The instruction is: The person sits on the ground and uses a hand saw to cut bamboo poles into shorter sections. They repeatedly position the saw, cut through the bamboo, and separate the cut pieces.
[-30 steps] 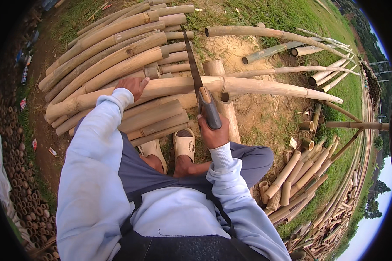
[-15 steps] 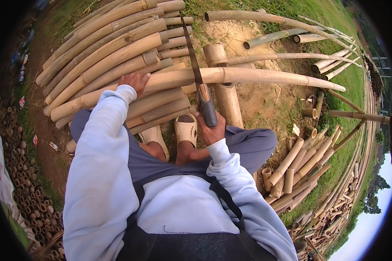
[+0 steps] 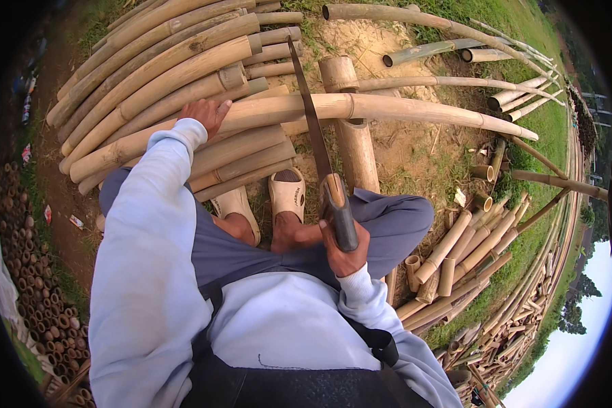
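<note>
A long tan bamboo pole (image 3: 415,109) lies across in front of me. My left hand (image 3: 206,115) is closed over its left part, pressing from above. My right hand (image 3: 345,248) is wrapped round the dark handle of a handsaw (image 3: 317,139). The saw's blade lies across the pole, tip pointing away from me, just left of a node. Right of the blade, the pole rests on a thick notched bamboo piece (image 3: 360,156) lying on the ground. The depth of any cut cannot be made out.
Cut bamboo lengths (image 3: 183,64) are stacked at the left, some under the pole. Longer poles (image 3: 442,26) lie at the far right. Short pieces (image 3: 479,241) are heaped beside my right knee. My feet in beige clogs (image 3: 289,197) are close below the pole.
My right hand has drawn the saw back toward me, its handle now nearer my body. My left hand stays on the bamboo pole. The view has shifted slightly.
</note>
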`<state>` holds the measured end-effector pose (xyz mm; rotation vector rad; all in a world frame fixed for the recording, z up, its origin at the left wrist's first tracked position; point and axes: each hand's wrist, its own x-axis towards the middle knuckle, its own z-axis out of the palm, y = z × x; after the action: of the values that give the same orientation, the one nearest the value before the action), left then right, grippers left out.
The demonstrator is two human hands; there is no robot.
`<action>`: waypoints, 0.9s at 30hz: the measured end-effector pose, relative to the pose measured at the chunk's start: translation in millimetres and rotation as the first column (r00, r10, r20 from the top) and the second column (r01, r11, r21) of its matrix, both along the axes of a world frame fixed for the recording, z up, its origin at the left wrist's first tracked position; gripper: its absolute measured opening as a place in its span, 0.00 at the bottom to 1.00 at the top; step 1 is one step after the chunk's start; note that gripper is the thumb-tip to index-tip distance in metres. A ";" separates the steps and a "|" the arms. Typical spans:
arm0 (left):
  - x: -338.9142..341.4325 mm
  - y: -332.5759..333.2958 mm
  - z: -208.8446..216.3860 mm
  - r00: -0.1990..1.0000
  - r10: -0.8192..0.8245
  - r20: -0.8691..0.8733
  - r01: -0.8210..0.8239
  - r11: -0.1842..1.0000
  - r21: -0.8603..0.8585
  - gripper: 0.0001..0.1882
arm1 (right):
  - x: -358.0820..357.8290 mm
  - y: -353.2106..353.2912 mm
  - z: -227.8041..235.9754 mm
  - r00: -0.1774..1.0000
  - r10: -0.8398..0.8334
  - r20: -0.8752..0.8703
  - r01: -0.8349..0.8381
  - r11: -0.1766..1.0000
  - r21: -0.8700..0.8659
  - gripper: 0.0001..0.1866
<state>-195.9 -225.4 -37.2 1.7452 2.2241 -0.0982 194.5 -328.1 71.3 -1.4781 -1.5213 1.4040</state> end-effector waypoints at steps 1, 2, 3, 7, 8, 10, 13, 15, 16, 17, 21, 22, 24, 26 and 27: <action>3.7 -7.1 -4.6 1.000 0.022 0.001 -0.022 1.000 0.010 0.34 | 19.0 -18.4 15.5 1.000 0.013 0.019 -0.013 1.000 -0.021 0.09; 11.9 -5.9 4.3 1.000 0.028 -0.008 -0.028 1.000 0.006 0.34 | 44.6 -37.5 20.3 0.997 0.007 0.078 0.002 0.994 -0.111 0.10; 13.1 -9.6 7.8 1.000 0.027 -0.002 -0.027 0.999 -0.026 0.34 | 53.4 -48.3 30.1 0.994 0.028 0.106 -0.015 0.993 -0.118 0.10; 9.8 -9.1 6.1 0.999 0.042 0.035 -0.043 0.999 0.023 0.34 | 42.8 -35.3 35.5 0.992 0.030 0.120 -0.026 0.999 -0.034 0.09; 9.2 -11.3 2.1 0.998 0.049 0.051 -0.052 0.997 0.060 0.34 | 33.8 -23.6 21.0 0.995 0.011 0.102 -0.011 1.000 -0.002 0.08; 19.1 -9.3 5.2 0.997 0.053 0.063 -0.052 0.999 -0.012 0.34 | 1.5 32.3 -30.0 0.999 0.031 0.016 -0.032 0.999 0.028 0.07; 11.9 4.8 -0.8 0.998 0.058 0.020 -0.059 0.997 0.046 0.34 | -46.2 104.6 -56.1 0.999 0.044 -0.017 -0.042 0.993 0.112 0.10; 7.4 11.3 1.3 0.998 0.058 0.013 -0.058 0.997 -0.041 0.34 | -42.0 86.0 -55.2 0.999 0.033 -0.030 -0.031 0.998 0.056 0.08; 10.4 2.0 2.7 0.999 0.030 0.041 -0.029 0.999 -0.023 0.34 | -36.8 70.0 -51.8 0.999 0.022 -0.034 -0.021 0.999 0.030 0.09; -2.6 10.4 1.4 0.999 0.027 0.025 -0.029 0.998 0.058 0.34 | -31.0 42.7 -29.6 1.000 0.018 0.012 -0.019 0.993 0.113 0.08; 5.1 2.8 3.1 0.998 0.056 -0.005 -0.056 0.998 -0.023 0.34 | 48.4 -54.4 37.3 0.988 0.019 0.153 -0.003 0.995 -0.104 0.10; 8.0 -2.6 7.0 0.999 0.050 -0.015 -0.051 0.998 -0.030 0.34 | 51.5 -57.4 45.9 0.988 0.023 0.155 -0.008 0.995 -0.099 0.10; 9.9 -3.8 11.1 0.998 0.060 -0.011 -0.060 0.998 -0.003 0.34 | 47.7 -50.2 58.2 0.986 0.037 0.164 -0.026 0.998 -0.065 0.10; 13.7 -6.3 9.3 0.997 0.075 0.011 -0.076 0.997 0.034 0.34 | 23.2 -9.5 20.2 0.999 -0.001 0.041 0.005 0.996 -0.090 0.07; 18.1 -9.5 3.5 0.996 0.077 0.035 -0.078 0.996 0.036 0.34 | 6.1 26.0 -9.5 0.999 0.022 0.024 -0.022 1.000 -0.018 0.05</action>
<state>-177.8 -234.9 -33.7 1.6644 2.2803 -0.0106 200.6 -302.1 61.8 -1.4978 -1.5482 1.4205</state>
